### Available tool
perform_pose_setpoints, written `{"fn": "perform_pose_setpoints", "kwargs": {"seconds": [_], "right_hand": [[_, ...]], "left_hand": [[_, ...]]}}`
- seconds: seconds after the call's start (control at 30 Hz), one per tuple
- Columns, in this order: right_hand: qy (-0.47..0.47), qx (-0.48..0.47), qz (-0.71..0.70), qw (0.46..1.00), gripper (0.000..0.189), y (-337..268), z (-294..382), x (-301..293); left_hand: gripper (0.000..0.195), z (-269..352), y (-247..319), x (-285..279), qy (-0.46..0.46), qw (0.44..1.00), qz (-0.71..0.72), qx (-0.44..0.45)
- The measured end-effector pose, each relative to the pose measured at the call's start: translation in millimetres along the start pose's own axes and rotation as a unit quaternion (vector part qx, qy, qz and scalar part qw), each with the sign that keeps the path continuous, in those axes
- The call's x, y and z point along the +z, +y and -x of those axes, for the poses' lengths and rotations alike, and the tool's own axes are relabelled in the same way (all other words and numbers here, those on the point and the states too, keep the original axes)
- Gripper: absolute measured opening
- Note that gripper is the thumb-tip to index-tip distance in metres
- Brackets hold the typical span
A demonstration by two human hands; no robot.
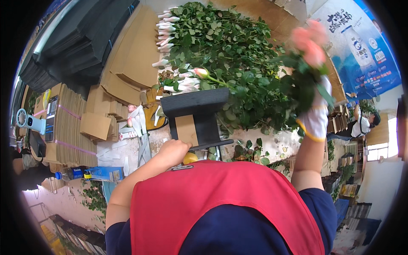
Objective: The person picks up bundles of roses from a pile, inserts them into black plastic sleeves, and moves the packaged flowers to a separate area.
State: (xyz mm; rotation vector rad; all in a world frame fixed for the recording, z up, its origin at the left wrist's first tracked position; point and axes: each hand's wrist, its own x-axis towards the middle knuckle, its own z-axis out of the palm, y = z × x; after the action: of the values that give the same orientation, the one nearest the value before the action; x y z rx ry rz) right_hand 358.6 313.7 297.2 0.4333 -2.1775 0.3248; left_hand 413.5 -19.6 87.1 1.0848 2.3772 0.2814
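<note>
My right hand [318, 108], in a white glove with a yellow cuff, is raised at the right and grips pink roses [310, 43] with leafy stems; both are blurred by motion. My bare left hand [175, 149] rests at the lower left edge of a black stand [207, 124], its fingers at the bottom of a small brown cardboard piece [186, 130] lying on it. Whether it grips the cardboard cannot be told. Just above the stand lies a single pale pink rosebud [201, 73]. Behind it spreads a large pile of leafy rose stems [223, 41], with white sleeved flower heads [166, 32] along its left side.
Cardboard sheets [137, 47] and bundled cardboard [70, 124] stand at left, near a phone [51, 118] and a small fan [30, 121]. A yellow-brown glove [154, 113] and white net sleeves [138, 121] lie left of the stand. Another person [360, 124] is far right.
</note>
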Motion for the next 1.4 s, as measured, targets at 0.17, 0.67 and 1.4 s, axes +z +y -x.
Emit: {"fn": "perform_pose_setpoints", "kwargs": {"seconds": [0.17,0.67,1.4], "right_hand": [[-0.226,-0.028,0.120,0.966,0.046,-40.1,103.0,22.8],[-0.754,-0.081,-0.192,0.623,0.020,-103.4,141.9,180.0],[-0.625,0.160,-0.265,0.717,0.037,-86.8,117.4,145.8]], "left_hand": [[0.027,5.4,0.4,-0.5,-0.012,1.000,0.019,-0.006],[0.019,-5.4,-70.8,28.6,0.268,0.933,0.240,-0.025],[0.049,-26.8,-75.8,77.7,0.154,0.926,0.344,0.028]]}}
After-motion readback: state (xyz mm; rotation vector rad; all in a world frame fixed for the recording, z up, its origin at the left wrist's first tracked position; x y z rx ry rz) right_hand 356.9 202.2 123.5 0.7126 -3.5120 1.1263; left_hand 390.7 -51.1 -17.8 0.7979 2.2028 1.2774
